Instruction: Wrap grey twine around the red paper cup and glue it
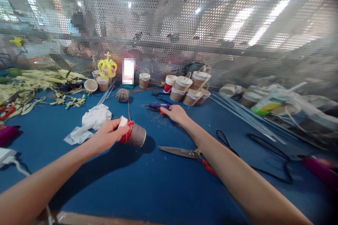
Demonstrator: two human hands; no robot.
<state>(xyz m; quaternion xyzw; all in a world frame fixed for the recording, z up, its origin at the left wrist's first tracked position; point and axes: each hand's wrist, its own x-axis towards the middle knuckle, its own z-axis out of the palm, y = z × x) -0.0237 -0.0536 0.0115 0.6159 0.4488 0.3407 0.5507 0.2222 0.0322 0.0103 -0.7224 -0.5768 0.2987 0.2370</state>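
Note:
Fingers of my left hand are wrapped round a red paper cup, tilted sideways above the table. Grey-brown yarn is wound round the lower half of the cup. A strand runs from it back to a ball of yarn. To the right, my right hand is closed on a blue glue gun with an orange trigger, its nozzle pointing left. Scissors with red handles lie under my right forearm, blades partly spread. White crumpled tissue rests behind my left hand.
Finished yarn-wrapped cups stand stacked at the back. Clear glue sticks and a black cord lie to the right. Dried husks cover the back left. A perforated metal screen closes off the far side.

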